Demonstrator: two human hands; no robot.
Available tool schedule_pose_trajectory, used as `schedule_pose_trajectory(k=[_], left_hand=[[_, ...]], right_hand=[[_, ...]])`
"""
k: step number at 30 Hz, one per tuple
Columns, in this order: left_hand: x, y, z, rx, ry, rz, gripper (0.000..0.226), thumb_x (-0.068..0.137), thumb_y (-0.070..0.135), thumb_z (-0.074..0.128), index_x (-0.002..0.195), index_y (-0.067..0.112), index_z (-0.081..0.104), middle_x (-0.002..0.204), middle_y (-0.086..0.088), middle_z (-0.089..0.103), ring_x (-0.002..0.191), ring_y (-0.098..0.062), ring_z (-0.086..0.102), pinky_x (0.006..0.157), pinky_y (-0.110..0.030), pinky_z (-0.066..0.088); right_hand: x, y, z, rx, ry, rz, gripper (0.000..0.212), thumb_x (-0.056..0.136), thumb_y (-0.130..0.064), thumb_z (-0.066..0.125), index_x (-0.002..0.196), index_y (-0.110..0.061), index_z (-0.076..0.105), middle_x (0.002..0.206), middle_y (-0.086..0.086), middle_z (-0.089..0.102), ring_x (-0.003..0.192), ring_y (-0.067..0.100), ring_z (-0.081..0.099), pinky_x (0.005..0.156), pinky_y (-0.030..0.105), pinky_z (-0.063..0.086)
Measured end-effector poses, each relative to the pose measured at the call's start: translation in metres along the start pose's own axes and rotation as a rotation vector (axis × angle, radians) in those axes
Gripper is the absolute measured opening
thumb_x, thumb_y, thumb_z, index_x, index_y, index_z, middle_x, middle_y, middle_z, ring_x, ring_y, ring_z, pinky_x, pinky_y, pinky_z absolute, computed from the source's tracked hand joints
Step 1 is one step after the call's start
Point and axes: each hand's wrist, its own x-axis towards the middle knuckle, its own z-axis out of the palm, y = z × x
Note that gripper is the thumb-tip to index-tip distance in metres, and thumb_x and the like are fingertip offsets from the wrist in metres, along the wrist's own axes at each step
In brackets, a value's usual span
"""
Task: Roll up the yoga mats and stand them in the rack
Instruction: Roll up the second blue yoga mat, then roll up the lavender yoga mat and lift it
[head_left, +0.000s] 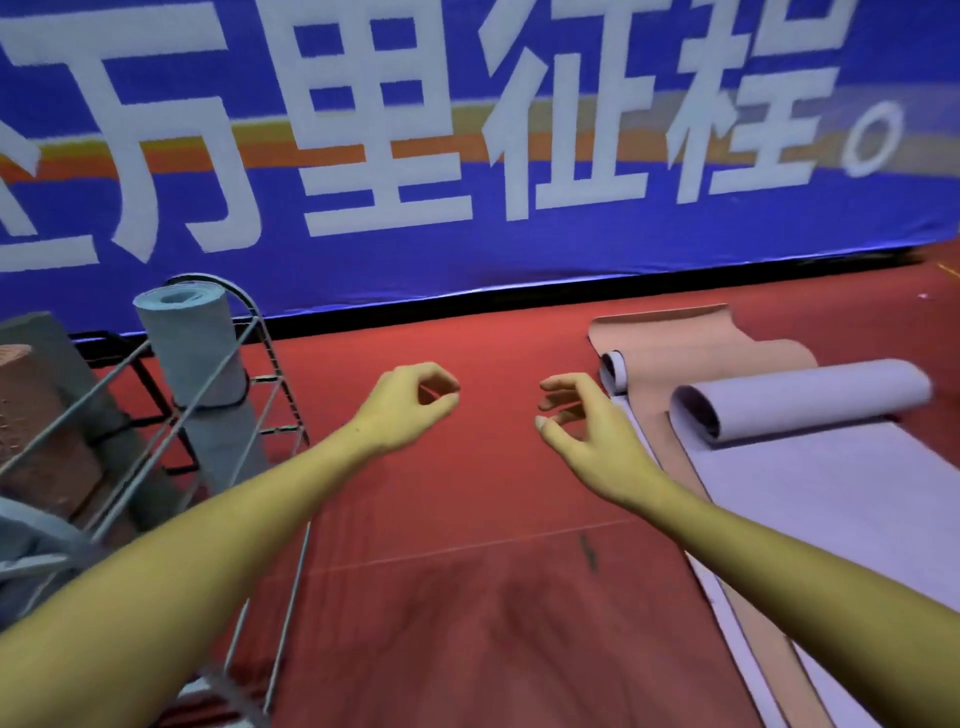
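Reaching out over the red floor (467, 519), the left hand (402, 405) and the right hand (582, 421) both hover with nothing in them, fingers loosely curled and relaxed, thumb near forefinger on each. Just beyond the right fingers lies the lilac mat (800, 410), half rolled, its flat part spread over a peach mat (691, 343) whose far end curls up. Left of the left fingers, well apart, stands the wire rack (270, 364), holding a rolled grey mat (202, 374) upright and a rolled brown mat (36, 415) beside it. A blue banner (467, 249) runs behind everything.
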Motion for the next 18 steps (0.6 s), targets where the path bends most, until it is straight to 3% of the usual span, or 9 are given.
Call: schedule_pose_trajectory(k=[7,11,15,18], left_hand=[[0.017,0.098,0.165,-0.132,-0.191,0.145,0.011,0.093,0.029,0.073,0.102,0.024,0.076,0.092,0.014,0.076,0.081,-0.003,0.070,0.080,-0.028,0.056],[0.029,0.111,0.274,-0.185,-0.334,0.145,0.008,0.091,0.028,0.072,0.097,0.025,0.077,0.090,0.015,0.076,0.082,-0.003,0.070,0.082,-0.032,0.058],[0.041,0.100,0.384,-0.181,-0.491,0.100,0.009,0.085,0.041,0.064,0.090,0.042,0.072,0.084,0.021,0.073,0.079,-0.002,0.068,0.080,-0.037,0.059],[0.046,0.083,0.459,-0.092,-0.635,0.072,0.007,0.083,0.046,0.058,0.084,0.049,0.064,0.083,0.024,0.070,0.079,-0.004,0.067,0.080,-0.040,0.059]], right_hand=[[-0.069,0.095,-0.087,0.010,0.213,0.173,0.029,0.099,-0.017,0.070,0.126,-0.018,0.061,0.114,-0.005,0.069,0.097,0.008,0.067,0.081,0.012,0.049],[-0.124,0.202,-0.123,-0.056,0.293,0.404,0.020,0.100,-0.021,0.067,0.119,-0.025,0.064,0.109,-0.011,0.071,0.092,0.009,0.067,0.078,0.017,0.052],[-0.177,0.321,-0.146,-0.146,0.283,0.685,0.017,0.100,-0.022,0.065,0.117,-0.026,0.065,0.107,-0.009,0.071,0.091,0.008,0.069,0.076,0.018,0.048],[-0.213,0.400,-0.153,-0.197,0.264,0.902,0.023,0.099,-0.028,0.067,0.121,-0.019,0.065,0.107,0.000,0.072,0.094,0.018,0.068,0.085,0.032,0.051]])
